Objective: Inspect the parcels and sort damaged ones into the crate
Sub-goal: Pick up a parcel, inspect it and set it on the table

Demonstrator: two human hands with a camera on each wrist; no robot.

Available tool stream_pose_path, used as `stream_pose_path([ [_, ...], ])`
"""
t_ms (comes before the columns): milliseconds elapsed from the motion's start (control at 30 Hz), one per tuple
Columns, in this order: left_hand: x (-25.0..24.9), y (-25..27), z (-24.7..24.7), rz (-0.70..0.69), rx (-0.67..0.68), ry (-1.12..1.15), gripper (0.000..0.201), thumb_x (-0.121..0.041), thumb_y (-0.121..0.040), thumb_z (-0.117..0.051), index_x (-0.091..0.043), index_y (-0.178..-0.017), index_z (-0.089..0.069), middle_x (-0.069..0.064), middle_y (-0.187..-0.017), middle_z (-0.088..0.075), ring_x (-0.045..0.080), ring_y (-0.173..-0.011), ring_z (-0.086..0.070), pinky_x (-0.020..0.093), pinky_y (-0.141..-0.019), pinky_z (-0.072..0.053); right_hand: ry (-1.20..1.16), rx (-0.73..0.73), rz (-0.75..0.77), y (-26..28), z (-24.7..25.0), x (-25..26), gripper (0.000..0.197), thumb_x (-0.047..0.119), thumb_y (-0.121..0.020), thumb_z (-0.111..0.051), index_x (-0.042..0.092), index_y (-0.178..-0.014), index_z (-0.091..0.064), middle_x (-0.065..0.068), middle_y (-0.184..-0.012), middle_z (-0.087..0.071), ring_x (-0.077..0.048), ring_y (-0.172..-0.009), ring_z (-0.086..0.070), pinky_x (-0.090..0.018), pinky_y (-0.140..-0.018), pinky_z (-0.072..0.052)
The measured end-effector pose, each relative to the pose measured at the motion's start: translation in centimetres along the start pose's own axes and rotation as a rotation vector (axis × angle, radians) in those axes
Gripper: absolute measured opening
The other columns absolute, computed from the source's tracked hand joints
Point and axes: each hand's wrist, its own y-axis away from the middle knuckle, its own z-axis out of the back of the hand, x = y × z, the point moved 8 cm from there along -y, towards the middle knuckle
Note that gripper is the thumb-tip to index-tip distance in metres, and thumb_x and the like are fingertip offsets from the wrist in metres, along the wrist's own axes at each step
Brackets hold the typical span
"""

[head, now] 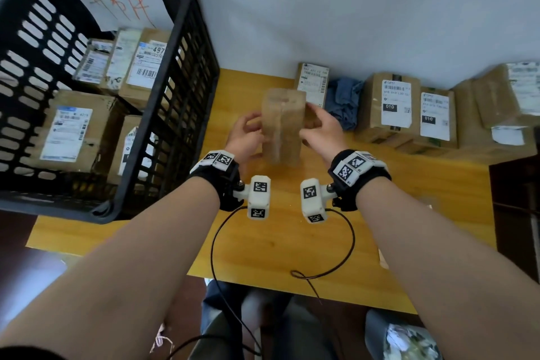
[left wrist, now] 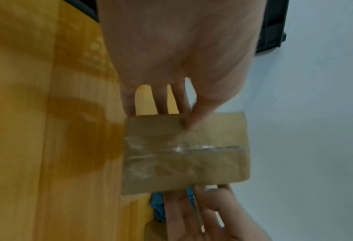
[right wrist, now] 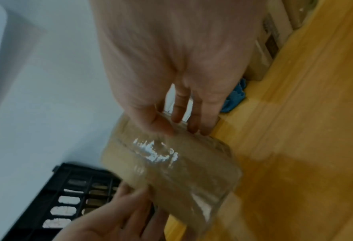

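A small brown cardboard parcel (head: 283,126) sealed with clear tape is held above the wooden table (head: 292,242) between both hands. My left hand (head: 247,133) grips its left side, thumb on the taped face and fingers behind. My right hand (head: 320,128) grips the right side the same way. The left wrist view shows the taped parcel (left wrist: 186,153) with my left hand (left wrist: 171,110) above it and the right hand's fingers (left wrist: 194,210) below. In the right wrist view the blurred parcel (right wrist: 171,164) sits under my right hand (right wrist: 177,120). The black crate (head: 187,73) stands left.
The crate holds several labelled parcels (head: 70,131). More labelled boxes (head: 391,108) line the wall at the table's back right, with a blue cloth (head: 344,102) and a small box (head: 314,82) behind the held parcel. A cable (head: 292,272) loops over the table's near part.
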Motion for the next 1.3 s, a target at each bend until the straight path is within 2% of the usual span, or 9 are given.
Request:
stream_pose_path([
  [100, 0.8, -0.2, 0.4, 0.044, -0.025, 0.015, 0.049, 0.008, -0.092, -0.046, -0.032, -0.116, -0.061, -0.007, -0.122, -0.071, 0.018, -0.114, -0.064, 0.051, -0.096, -0.052, -0.029, -0.054, -0.012, 0.2, 0.0, -0.6, 0.053, 0.001, -0.084, -0.068, 0.027, -0.130, -0.060, 0.006, -0.117, -0.067, -0.016, -0.103, -0.067, -0.045, -0.085, -0.063],
  [233, 2.0, -0.1, 0.6, 0.107, -0.028, 0.042, 0.022, -0.039, -0.103, -0.061, -0.030, -0.122, -0.061, -0.004, -0.126, -0.068, 0.018, -0.114, -0.064, 0.053, -0.094, -0.053, 0.021, 0.037, -0.154, -0.1, -1.1, -2.7, 0.036, 0.002, -0.092, -0.062, 0.019, -0.124, -0.063, -0.002, -0.117, -0.070, -0.022, -0.097, -0.071, -0.047, -0.089, -0.062],
  [400, 2.8, -0.8, 0.8, 0.098, -0.080, -0.120, 0.016, -0.028, -0.097, -0.075, -0.030, -0.107, -0.062, 0.001, -0.123, -0.071, 0.021, -0.111, -0.068, 0.046, -0.085, -0.055, 0.239, -0.078, 0.064, 0.7, 0.2, 1.2, 0.030, 0.021, -0.104, -0.053, 0.013, -0.129, -0.068, 0.005, -0.114, -0.064, -0.010, -0.091, -0.058, -0.020, -0.076, -0.047],
  [600, 2.6, -0.6, 0.9, 0.129, -0.045, -0.131, 0.029, -0.033, -0.096, -0.075, -0.030, -0.123, -0.065, -0.003, -0.119, -0.073, 0.019, -0.109, -0.069, 0.042, -0.082, -0.052, 0.631, 0.165, 0.229, 1.9, -3.2, 4.8, 0.063, 0.042, -0.111, -0.029, 0.003, -0.079, -0.066, -0.008, -0.070, -0.060, -0.024, -0.065, -0.058, -0.034, -0.064, -0.044],
  [767, 2.6, -0.7, 1.2, 0.151, -0.014, -0.161, 0.032, -0.034, -0.096, -0.076, -0.033, -0.127, -0.067, -0.003, -0.120, -0.073, 0.020, -0.112, -0.068, 0.042, -0.085, -0.051, 0.855, 0.225, 0.283, 2.0, -5.0, 3.5, 0.048, 0.033, -0.113, -0.028, 0.002, -0.119, -0.064, -0.014, -0.106, -0.057, -0.029, -0.092, -0.056, -0.037, -0.079, -0.043],
  [900, 2.6, -0.9, 1.3, 0.156, -0.014, -0.156, 0.028, -0.032, -0.097, -0.074, -0.033, -0.123, -0.066, -0.003, -0.116, -0.074, 0.019, -0.108, -0.069, 0.045, -0.093, -0.052, 0.939, 0.237, 0.270, 1.2, -5.5, 3.6, 0.046, 0.031, -0.113, -0.027, 0.004, -0.111, -0.064, -0.013, -0.103, -0.056, -0.028, -0.090, -0.056, -0.039, -0.076, -0.044],
  [1000, 2.6, -0.8, 1.1, 0.166, -0.008, -0.159, 0.029, -0.033, -0.098, -0.073, -0.033, -0.125, -0.065, -0.005, -0.112, -0.073, 0.017, -0.104, -0.069, 0.044, -0.091, -0.051, 0.899, 0.237, 0.221, 1.3, -5.0, 3.3, 0.042, 0.034, -0.112, -0.028, 0.009, -0.104, -0.061, -0.012, -0.102, -0.057, -0.031, -0.096, -0.062, -0.043, -0.083, -0.051],
  [1200, 2.6, -0.5, 0.9, 0.170, -0.011, -0.149, 0.027, -0.032, -0.099, -0.071, -0.035, -0.125, -0.064, -0.003, -0.120, -0.073, 0.019, -0.109, -0.068, 0.048, -0.096, -0.051, 0.618, 0.135, 0.085, 1.5, -4.1, 1.2, 0.059, 0.051, -0.105, -0.038, 0.006, -0.095, -0.075, -0.010, -0.147, -0.059, -0.029, -0.119, -0.065, -0.037, -0.094, -0.052],
  [1300, 2.5, -0.3, 0.7, 0.125, -0.011, -0.137, 0.034, -0.028, -0.103, -0.067, -0.034, -0.136, -0.060, -0.009, -0.107, -0.071, 0.013, -0.095, -0.067, 0.051, -0.102, -0.049, 0.257, -0.002, 0.084, 2.0, -1.4, 1.6, 0.036, 0.036, -0.104, -0.054, 0.013, -0.094, -0.080, -0.003, -0.128, -0.072, -0.025, -0.112, -0.069, -0.035, -0.085, -0.056],
])
